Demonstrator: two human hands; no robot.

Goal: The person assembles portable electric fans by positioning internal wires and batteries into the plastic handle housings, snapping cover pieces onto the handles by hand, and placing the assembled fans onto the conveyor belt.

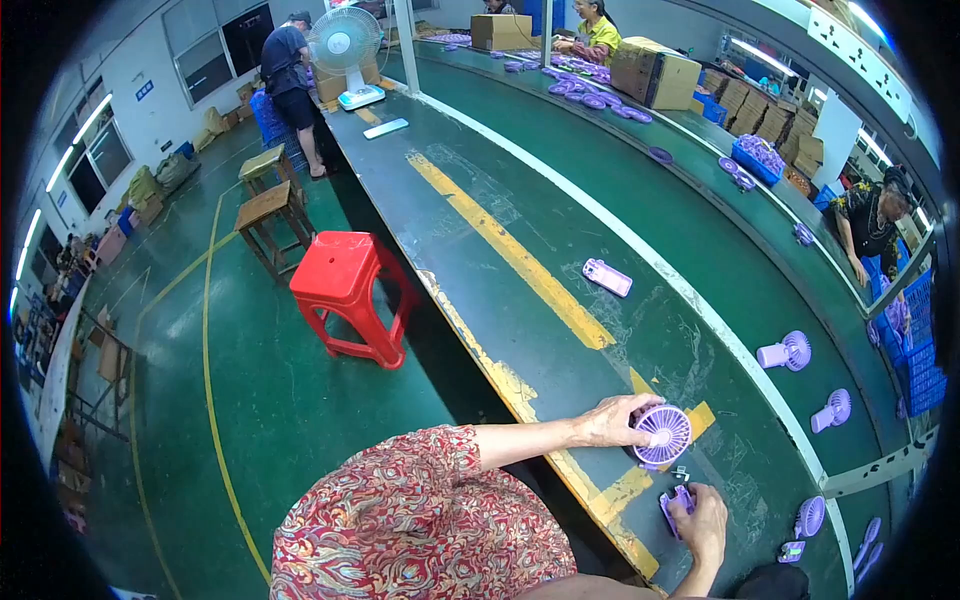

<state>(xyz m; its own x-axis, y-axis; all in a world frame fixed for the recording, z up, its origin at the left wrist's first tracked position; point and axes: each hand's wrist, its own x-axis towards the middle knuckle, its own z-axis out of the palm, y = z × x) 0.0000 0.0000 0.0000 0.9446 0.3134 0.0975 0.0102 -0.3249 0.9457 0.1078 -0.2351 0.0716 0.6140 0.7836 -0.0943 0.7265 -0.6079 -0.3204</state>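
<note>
A round purple fan head (666,431) with radial slats is gripped at its left edge by my left hand (612,421), whose fingers close around the rim. Just below it, my right hand (706,522) grasps a small purple plastic fan part (675,512), partly covered by the fingers. A small metallic-looking piece (680,473) shows between the fan head and this part; whether it is attached to either, I cannot tell. Farther up the worktable (480,290) lies a pale purple oblong casing (607,278), apart from both hands.
Small purple fans (795,350) lie along the green conveyor (740,270) to the right. A red plastic stool (340,270) and wooden stools (268,210) stand left of the table. A white desk fan (345,45) stands at the far end. Other people work across the line.
</note>
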